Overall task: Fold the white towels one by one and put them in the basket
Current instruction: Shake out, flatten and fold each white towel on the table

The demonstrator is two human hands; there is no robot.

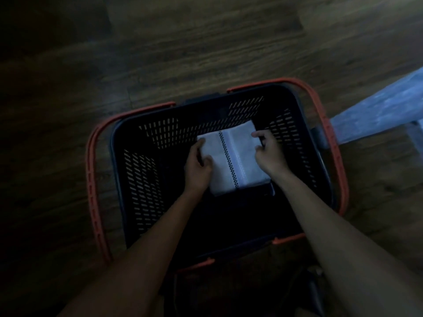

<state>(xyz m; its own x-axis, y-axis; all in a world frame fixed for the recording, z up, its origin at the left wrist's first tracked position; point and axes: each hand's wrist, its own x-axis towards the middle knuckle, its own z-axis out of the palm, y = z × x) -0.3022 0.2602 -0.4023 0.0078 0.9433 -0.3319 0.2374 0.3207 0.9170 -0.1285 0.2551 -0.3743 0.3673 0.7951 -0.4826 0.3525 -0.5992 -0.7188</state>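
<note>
A folded white towel with a dark checked stripe down its middle lies inside the black slotted basket, toward its far side. My left hand grips the towel's left edge, fingers curled round it. My right hand pinches the towel's right edge near the far corner. Both forearms reach down into the basket from the near side.
The basket has orange handles folded down along its sides and stands on a dark wooden floor. A pale blue-grey surface juts in at the right edge. The scene is dim and slightly blurred.
</note>
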